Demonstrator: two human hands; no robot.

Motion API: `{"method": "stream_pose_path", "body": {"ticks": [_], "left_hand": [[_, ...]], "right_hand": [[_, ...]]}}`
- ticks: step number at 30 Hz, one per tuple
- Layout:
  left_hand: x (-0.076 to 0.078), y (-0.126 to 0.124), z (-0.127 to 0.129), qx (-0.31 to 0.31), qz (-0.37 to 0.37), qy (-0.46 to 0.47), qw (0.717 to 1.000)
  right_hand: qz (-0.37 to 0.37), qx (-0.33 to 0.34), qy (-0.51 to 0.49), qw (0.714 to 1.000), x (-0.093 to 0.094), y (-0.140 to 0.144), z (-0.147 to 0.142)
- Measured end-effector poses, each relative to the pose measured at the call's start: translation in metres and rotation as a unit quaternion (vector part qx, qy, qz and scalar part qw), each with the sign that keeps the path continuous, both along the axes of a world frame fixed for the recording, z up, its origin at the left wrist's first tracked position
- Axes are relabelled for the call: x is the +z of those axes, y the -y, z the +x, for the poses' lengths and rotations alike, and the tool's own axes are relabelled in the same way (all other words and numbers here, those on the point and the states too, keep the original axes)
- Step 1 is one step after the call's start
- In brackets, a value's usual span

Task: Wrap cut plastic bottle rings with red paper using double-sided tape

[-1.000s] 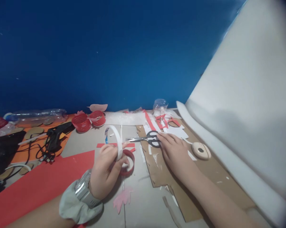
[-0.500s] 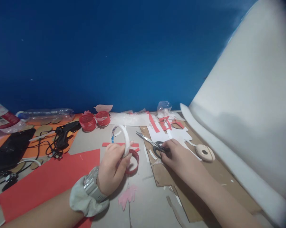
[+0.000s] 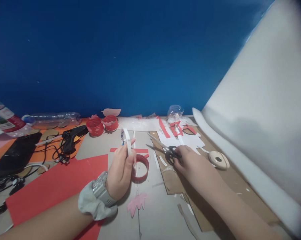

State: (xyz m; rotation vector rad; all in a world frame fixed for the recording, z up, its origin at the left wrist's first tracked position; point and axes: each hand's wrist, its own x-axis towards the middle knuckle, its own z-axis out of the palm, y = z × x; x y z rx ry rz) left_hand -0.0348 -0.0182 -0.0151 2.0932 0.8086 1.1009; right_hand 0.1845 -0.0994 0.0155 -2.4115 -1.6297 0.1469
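The scissors (image 3: 170,155) are in your right hand (image 3: 190,163), over the edge of the brown cardboard (image 3: 175,183). Your fingers are curled closed on the black handles, and the two blades are spread apart, pointing away and to the left. Your left hand (image 3: 120,171) pinches a thin white ring (image 3: 129,143) between thumb and fingers, and the ring stands up on its edge. I can't tell if it touches the table (image 3: 120,223). A red ring (image 3: 147,166) is just beside your left thumb, with red strips (image 3: 129,150) behind it and a pink paper piece (image 3: 137,204) nearer to you. White paper (image 3: 196,142) lies past your right hand, and a cream gadget (image 3: 221,160) is to its right. On the left you have a big red sheet (image 3: 57,190), a black glue gun (image 3: 69,143) and two red cups (image 3: 95,129). Behind everything is a blue wall (image 3: 150,56)
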Motion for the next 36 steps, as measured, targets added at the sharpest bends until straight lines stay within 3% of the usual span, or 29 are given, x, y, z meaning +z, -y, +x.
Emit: {"method": "stream_pose_path", "body": {"ticks": [6,11,18,36], "left_hand": [[0.010,-0.003,0.001,-0.006,0.017,-0.008,1.000],[0.013,-0.004,-0.002,-0.004,0.032,-0.022,0.999],[0.005,-0.008,-0.001,0.033,0.015,-0.010,0.999],[0.011,-0.010,0.001,-0.015,0.052,-0.097,0.994]], "right_hand": [[0.059,-0.023,-0.064,0.996,0.002,0.004,-0.002],[0.129,0.041,-0.191,0.972,-0.013,0.020,-0.012],[0.119,0.106,-0.145,0.976,-0.026,0.021,-0.012],[0.123,0.154,-0.089,0.976,-0.026,0.017,-0.005]]}}
